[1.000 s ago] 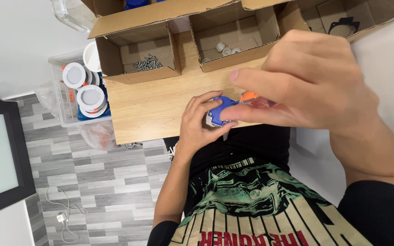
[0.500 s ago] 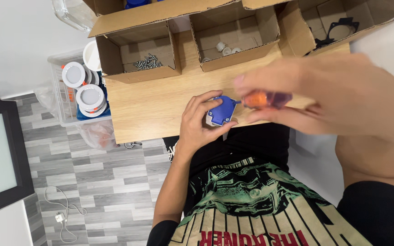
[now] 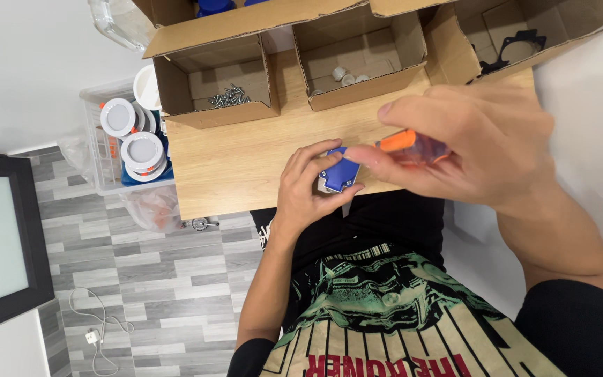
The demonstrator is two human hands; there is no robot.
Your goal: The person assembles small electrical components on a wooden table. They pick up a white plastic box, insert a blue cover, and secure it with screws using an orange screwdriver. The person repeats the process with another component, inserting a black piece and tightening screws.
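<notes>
The left hand curls around a small blue plastic part with a pale underside, fingers and thumb pinching its edges, holding it at the near edge of the wooden desk. The right hand is closed around a screwdriver with a translucent orange handle, its fingertips pressing toward the blue part from the right. Along the far side of the desk stand three open brown cardboard boxes: the left box holds loose metal screws, the middle box small pale round pieces, and the right box black flat parts.
</notes>
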